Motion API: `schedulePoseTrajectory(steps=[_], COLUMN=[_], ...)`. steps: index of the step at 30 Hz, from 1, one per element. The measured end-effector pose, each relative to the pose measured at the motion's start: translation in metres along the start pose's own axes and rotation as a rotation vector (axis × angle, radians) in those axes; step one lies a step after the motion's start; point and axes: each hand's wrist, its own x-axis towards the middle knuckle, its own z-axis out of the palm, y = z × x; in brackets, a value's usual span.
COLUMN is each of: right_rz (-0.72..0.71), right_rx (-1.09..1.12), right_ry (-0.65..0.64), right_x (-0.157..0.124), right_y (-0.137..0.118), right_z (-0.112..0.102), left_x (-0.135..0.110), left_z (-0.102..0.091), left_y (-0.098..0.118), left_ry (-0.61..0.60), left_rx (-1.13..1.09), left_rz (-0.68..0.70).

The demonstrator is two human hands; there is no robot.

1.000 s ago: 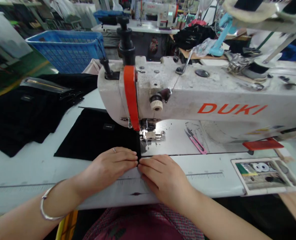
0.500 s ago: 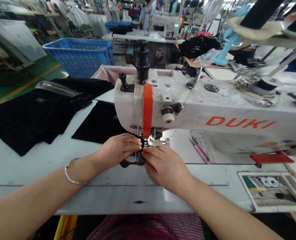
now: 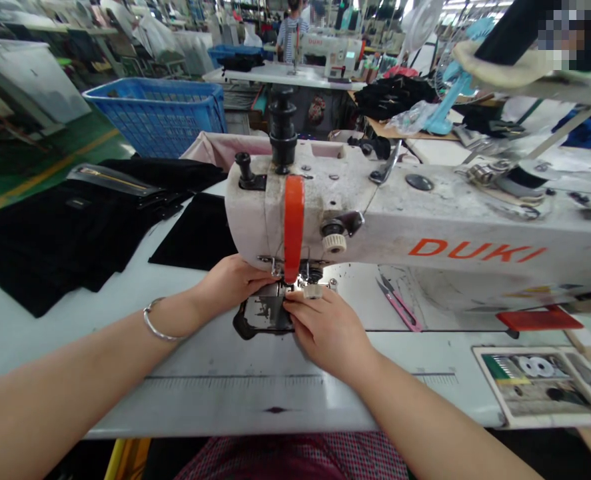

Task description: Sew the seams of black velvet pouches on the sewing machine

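My left hand (image 3: 230, 283) and my right hand (image 3: 325, 327) meet under the head of the white DUKI sewing machine (image 3: 375, 207), right at the needle and presser foot (image 3: 302, 288). Both hands have their fingers pinched together on the edge of a black fabric piece (image 3: 200, 233), most of which lies behind the machine head to the left. The dark slide plate (image 3: 262, 317) shows bare just in front of my fingers. A silver bangle (image 3: 158, 323) circles my left wrist.
A stack of black fabric pieces (image 3: 65, 233) covers the table's left side. Pink thread snips (image 3: 398, 303) lie right of the needle. A tray of small parts (image 3: 540, 383) sits at the front right. A blue crate (image 3: 160, 113) stands behind, other sewing stations beyond.
Both hands have pushed forward from the table's front edge to the needle, carrying the fabric edge under the presser foot. The slide plate is now uncovered.
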Motion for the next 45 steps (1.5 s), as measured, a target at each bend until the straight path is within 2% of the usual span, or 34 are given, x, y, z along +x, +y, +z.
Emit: schedulePoseTrajectory(steps=[5, 11, 19, 24, 27, 31, 36, 39, 45], right_rz=[0.001, 0.08, 0.134, 0.254, 0.266, 0.239, 0.257, 0.232, -0.124], right_rx=[0.041, 0.091, 0.094, -0.056, -0.119, -0.106, -0.103, -0.122, -0.007], right_ry=[0.038, 0.136, 0.163, 0.074, 0.029, -0.005, 0.026, 0.058, -0.013], right_x=[0.001, -0.002, -0.002, 0.0, 0.001, 0.0, 0.007, 0.01, -0.008], right_y=[0.0, 0.002, 0.002, 0.001, 0.0, 0.003, 0.012, 0.014, 0.004], right_z=[-0.003, -0.011, -0.013, -0.015, -0.018, -0.023, -0.018, -0.014, -0.009], left_x=[0.001, 0.002, 0.004, 0.002, 0.0, 0.0, 0.003, -0.003, -0.028], left_z=[-0.007, -0.025, -0.03, -0.04, -0.045, -0.054, -0.059, -0.052, -0.026], left_y=[0.003, 0.002, -0.005, -0.007, 0.01, 0.049, 0.086, 0.094, 0.092], left_ry=[-0.023, -0.079, -0.107, -0.179, -0.232, -0.311, -0.448, -0.342, -0.144], left_rx=[0.044, 0.063, 0.11, 0.2, 0.245, 0.236, -0.099, -0.053, 0.186], left_rz=[0.031, 0.168, 0.217, 0.228, 0.187, 0.063, -0.174, -0.174, -0.005])
